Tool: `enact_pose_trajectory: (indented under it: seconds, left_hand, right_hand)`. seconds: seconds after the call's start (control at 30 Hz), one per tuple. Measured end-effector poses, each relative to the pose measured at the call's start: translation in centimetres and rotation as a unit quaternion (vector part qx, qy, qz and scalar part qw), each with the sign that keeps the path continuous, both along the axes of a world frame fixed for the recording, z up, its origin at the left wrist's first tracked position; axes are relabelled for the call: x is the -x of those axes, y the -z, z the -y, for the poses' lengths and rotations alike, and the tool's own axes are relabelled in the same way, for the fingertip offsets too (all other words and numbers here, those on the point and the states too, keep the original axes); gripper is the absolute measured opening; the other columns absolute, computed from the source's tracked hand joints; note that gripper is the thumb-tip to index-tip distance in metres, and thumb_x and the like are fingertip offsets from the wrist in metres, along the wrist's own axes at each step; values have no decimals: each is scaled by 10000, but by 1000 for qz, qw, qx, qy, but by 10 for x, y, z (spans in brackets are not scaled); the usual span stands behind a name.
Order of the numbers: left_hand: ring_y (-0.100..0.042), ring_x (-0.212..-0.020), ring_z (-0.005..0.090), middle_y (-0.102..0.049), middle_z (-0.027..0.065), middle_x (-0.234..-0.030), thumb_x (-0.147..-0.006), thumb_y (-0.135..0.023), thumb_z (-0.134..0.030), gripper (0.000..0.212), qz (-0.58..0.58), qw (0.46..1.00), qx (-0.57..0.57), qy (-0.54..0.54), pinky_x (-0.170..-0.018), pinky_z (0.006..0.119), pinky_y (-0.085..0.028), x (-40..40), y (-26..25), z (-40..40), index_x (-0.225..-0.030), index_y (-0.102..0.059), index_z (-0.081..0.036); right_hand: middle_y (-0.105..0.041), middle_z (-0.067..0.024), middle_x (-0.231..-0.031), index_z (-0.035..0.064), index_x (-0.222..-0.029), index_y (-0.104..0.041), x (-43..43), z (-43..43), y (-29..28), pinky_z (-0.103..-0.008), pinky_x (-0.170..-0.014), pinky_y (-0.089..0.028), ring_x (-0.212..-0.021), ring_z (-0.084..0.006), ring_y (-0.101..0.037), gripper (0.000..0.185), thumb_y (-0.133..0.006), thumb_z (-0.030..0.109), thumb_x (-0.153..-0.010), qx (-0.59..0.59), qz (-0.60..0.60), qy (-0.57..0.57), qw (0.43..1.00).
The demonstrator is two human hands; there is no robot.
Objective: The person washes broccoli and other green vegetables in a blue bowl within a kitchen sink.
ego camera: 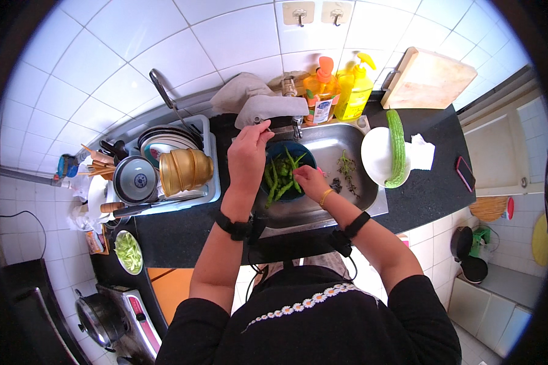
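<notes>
In the sink (329, 142) stands a dark blue basin (305, 149) holding several long green peppers (281, 175). My right hand (311, 181) is over the basin's right side, its fingertips closed on a green pepper. Higher up, my left hand (250, 148) is raised over the basin's left rim with thumb and fingers pinched together. Its fingertips overlap the area just below the cloth-draped tap (297, 127); whether they hold something small cannot be made out. Right of the basin, leafy green sprigs (346, 169) and a dark clump (335, 185) lie on the sink floor.
A dish rack (214, 178) with bowls and plates is on the left. Two pump bottles (320, 98) stand behind the sink. To the right are a bitter melon (396, 146) on a white plate (373, 153), a phone (466, 174) and a cutting board (431, 80).
</notes>
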State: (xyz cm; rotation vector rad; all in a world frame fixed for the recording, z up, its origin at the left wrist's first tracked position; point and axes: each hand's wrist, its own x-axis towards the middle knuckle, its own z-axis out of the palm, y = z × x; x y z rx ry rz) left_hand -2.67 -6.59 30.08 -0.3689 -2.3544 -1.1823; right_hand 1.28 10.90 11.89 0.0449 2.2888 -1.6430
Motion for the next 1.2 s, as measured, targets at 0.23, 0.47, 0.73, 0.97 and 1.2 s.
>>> enact_pose_trajectory:
  seconds: [0.23, 0.47, 0.73, 0.97, 1.2]
  left_hand:
    - [-634, -798, 293, -654, 120, -870, -838, -665, -95, 182, -5, 999, 28, -41, -692, 340, -508, -5, -2, -8, -1016, -674, -58]
    - [-644, -744, 242, -657, 116, -893, -897, -637, -180, 237, 25, 996, 36, -72, -661, 333, -513, -14, -1, -18, -1097, -646, -55]
    - [-650, -776, 286, -667, 134, -902, -916, -607, -189, 240, 41, 991, 59, -114, -679, 357, -508, -16, -5, -30, -1112, -621, -51]
    - [-652, -757, 311, -672, 137, -863, -915, -592, -163, 334, 80, 985, 48, -147, -670, 382, -508, -27, 4, -41, -1241, -558, -99]
    - [-655, -784, 310, -666, 119, -853, -910, -590, -159, 428, 124, 978, 20, -167, -686, 396, -504, -52, -1, -56, -1311, -467, -73]
  right_hand:
    - [-669, -144, -1037, 0, -1102, -589, -13, -26, -33, -339, -842, -505, -968, -257, -648, 256, -591, 164, -905, -63, -8, -53, 997]
    - [-668, -159, -1027, -1, -1087, -582, -34, -70, -53, -371, -824, -509, -949, -292, -651, 261, -595, 169, -889, -47, -45, -33, 997]
    - [-679, -143, -1001, 5, -1087, -583, -57, -132, -90, -353, -821, -516, -921, -269, -663, 244, -598, 147, -888, -47, -42, -30, 998]
    - [-680, -143, -987, 22, -1084, -594, -66, -183, -96, -334, -820, -517, -903, -254, -664, 227, -595, 140, -891, -57, -58, -9, 997]
    - [-685, -118, -944, 35, -1086, -599, -75, -214, -106, -320, -789, -516, -854, -218, -663, 219, -590, 144, -896, -55, -62, 11, 996]
